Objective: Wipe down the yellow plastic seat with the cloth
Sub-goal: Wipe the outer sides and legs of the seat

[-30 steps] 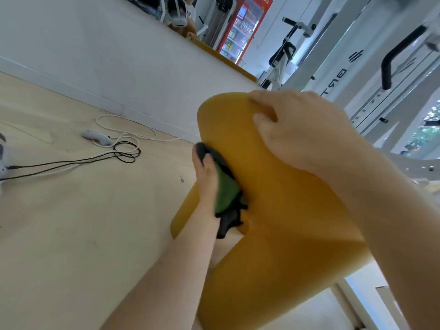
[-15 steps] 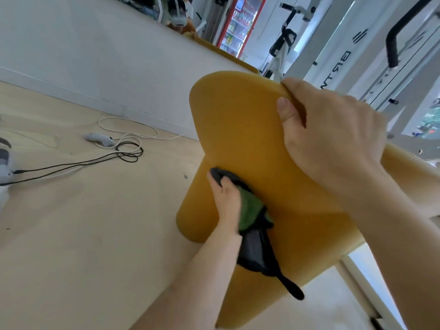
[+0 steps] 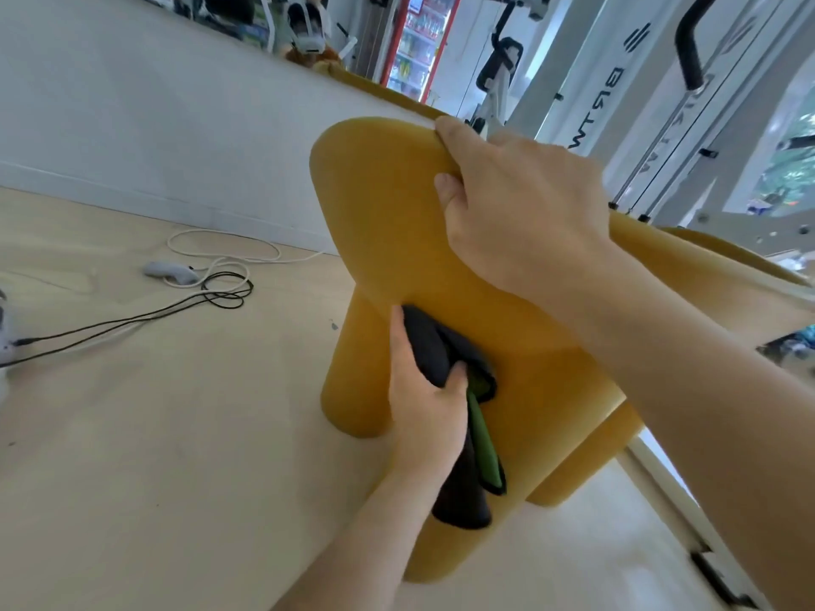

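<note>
The yellow plastic seat [image 3: 379, 222] fills the middle of the head view, a rounded flat panel above thick rounded legs. My left hand [image 3: 425, 407] grips a black and green cloth [image 3: 445, 359] and presses it against the seat's side just below the panel. A loose end of the cloth hangs down past my wrist. My right hand [image 3: 520, 213] holds the seat's upper right edge, fingers curled over the rim and thumb on the near face.
Pale wooden floor [image 3: 154, 434] lies to the left, with black and white cables [image 3: 220, 288] and a small grey device [image 3: 170, 271] near the white wall. White gym machine frames [image 3: 727, 147] stand close behind the seat on the right. A red drinks fridge [image 3: 416, 41] is far back.
My left hand has slid the cloth down and right along the seat's side. My right hand has kept its hold on the top edge.
</note>
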`<action>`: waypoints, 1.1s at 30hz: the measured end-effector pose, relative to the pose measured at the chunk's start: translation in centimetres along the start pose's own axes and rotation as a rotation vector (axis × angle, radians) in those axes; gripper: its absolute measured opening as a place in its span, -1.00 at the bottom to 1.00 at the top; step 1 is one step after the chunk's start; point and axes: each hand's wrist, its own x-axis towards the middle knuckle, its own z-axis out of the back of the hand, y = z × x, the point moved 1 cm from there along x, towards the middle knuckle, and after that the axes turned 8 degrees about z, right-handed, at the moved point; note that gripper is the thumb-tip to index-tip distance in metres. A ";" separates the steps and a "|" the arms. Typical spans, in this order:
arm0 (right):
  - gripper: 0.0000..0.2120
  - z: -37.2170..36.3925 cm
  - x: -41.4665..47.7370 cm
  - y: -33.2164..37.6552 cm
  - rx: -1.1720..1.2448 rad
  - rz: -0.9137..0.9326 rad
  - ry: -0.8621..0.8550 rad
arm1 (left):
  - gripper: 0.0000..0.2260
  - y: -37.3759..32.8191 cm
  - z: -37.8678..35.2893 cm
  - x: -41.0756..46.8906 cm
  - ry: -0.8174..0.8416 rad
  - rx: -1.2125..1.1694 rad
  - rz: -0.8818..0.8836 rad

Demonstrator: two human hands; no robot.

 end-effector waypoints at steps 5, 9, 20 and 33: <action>-0.58 -0.1 0.1 0.5 0.008 -0.039 -0.011 | -0.25 -2.3 -0.3 0.9 -0.019 -0.189 -0.044; -0.59 -0.4 0.2 0.4 0.013 -0.029 -0.023 | -0.40 -0.7 -2.5 -1.5 -0.006 0.118 -0.457; -0.56 -0.5 1.0 0.5 0.004 0.004 -0.014 | -0.53 -0.8 2.1 9.9 -0.167 -0.437 0.026; -0.48 -0.4 0.7 -1.3 0.108 0.051 0.104 | -0.50 -4.4 1.3 6.2 -0.001 -0.168 -0.311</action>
